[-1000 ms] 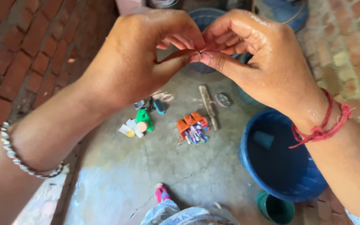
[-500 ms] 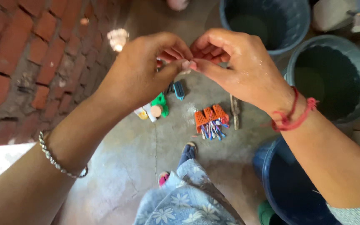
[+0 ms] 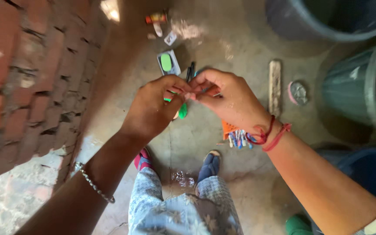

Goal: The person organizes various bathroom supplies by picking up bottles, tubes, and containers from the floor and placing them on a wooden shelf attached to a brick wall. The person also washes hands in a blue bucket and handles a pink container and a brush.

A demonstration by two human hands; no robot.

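Both hands meet in front of the body, fingertips pinched together: the left hand and the right hand nip something too small to make out between them. Below lie a green soap in its dish, a flat stick pointing away from the feet, a bundle of small sachets, and buckets alongside. The thing's direction cannot be told.
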